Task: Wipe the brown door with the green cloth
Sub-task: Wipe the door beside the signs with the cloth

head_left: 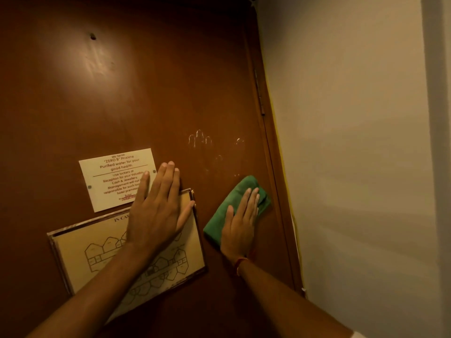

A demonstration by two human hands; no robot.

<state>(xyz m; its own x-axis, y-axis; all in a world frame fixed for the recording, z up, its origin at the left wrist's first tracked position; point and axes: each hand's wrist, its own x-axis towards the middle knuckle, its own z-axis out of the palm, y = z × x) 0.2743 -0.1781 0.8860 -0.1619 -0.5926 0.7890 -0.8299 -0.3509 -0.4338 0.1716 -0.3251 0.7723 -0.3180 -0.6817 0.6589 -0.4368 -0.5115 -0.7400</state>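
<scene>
The brown door [136, 89] fills the left two thirds of the head view. My right hand [240, 223] lies flat on the folded green cloth [244, 191] and presses it against the door near its right edge. My left hand [158, 206] rests flat on the door with fingers spread, overlapping the corner of a white notice and a framed plan. It holds nothing. Faint whitish finger marks [200, 139] show on the door above the cloth.
A white notice card [112, 176] and a framed floor plan [97, 259] are fixed to the door at lower left. A small hole [92, 36] sits high on the door. The door frame with a hinge [261, 98] borders a pale wall [353, 142] at right.
</scene>
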